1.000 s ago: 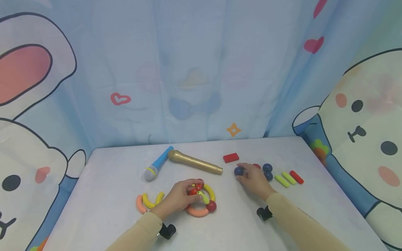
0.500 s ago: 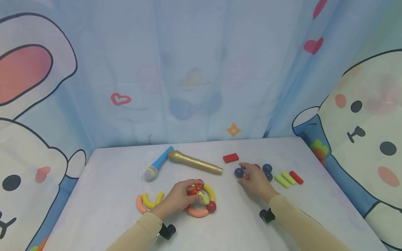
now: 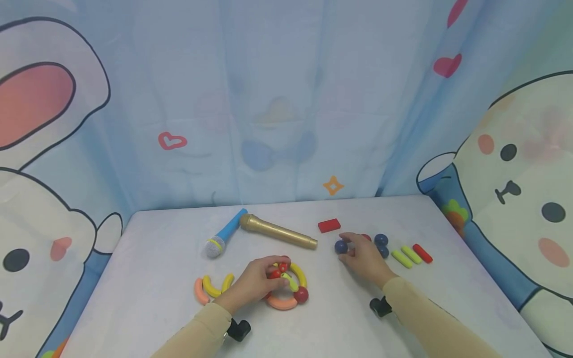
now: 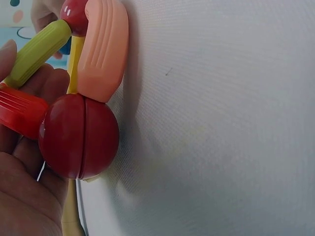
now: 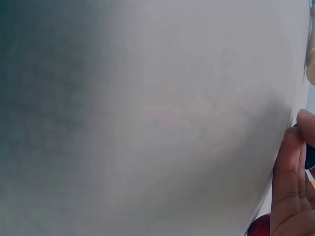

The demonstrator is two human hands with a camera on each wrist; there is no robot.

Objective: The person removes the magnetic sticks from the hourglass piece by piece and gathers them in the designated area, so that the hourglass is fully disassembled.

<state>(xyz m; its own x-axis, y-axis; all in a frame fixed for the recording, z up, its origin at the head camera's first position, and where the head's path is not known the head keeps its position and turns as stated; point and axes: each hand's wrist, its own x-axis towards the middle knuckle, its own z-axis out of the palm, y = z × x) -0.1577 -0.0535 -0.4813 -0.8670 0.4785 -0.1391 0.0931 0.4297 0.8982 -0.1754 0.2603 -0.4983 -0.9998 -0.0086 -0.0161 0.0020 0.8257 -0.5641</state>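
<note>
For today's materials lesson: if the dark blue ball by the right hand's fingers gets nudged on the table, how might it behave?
The dark blue ball looks round and smooth, so it would probably roll freely on the flat table. It seems hard and rigid, likely keeping its shape. The right hand beside it might slip off unless the fingers curl round it.

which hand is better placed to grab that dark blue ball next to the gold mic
Right. The right hand already has its fingertips at the dark blue ball, just off the gold microphone. The left hand is busy gripping the ring toy, farther from the ball.
</note>
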